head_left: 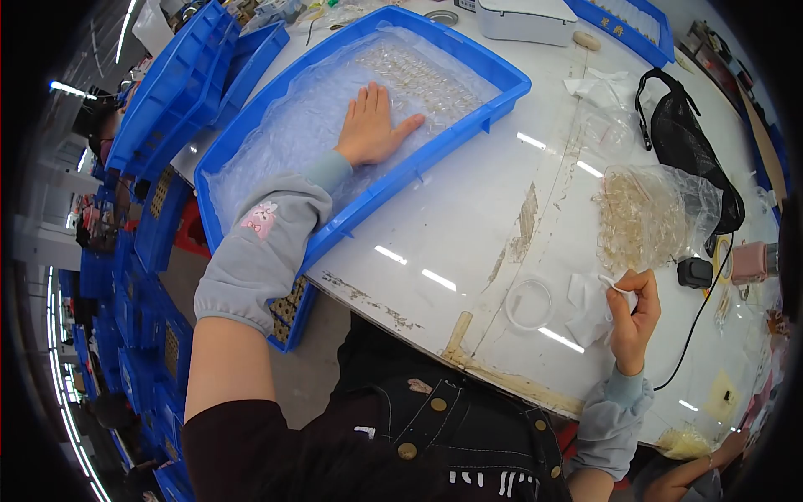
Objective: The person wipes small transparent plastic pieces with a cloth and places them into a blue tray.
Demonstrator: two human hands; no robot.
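My left hand (pixel 370 127) lies flat, fingers stretched out, on the clear plastic film (pixel 288 125) inside a large blue tray (pixel 381 191). Just beyond its fingers, rows of small clear pieces (pixel 418 79) show at the tray's far right; their kind is too small to make out. At the table's right side my right hand (pixel 634 318) is closed in a pinch on a thin white loop by a crumpled white sheet (pixel 588 305). Beside that sheet is a clear round ring-shaped dish (pixel 529 304). A plastic bag of small clear-and-gold pieces (pixel 640 217) lies beyond this hand.
Stacked blue trays (pixel 171 92) stand at the left. Along the back are a white box (pixel 527 21) and another blue tray (pixel 631 32). A black mesh pouch (pixel 690 142), a small black case (pixel 694 273), a pink box (pixel 749 262) and a black cable (pixel 701 326) lie at the right.
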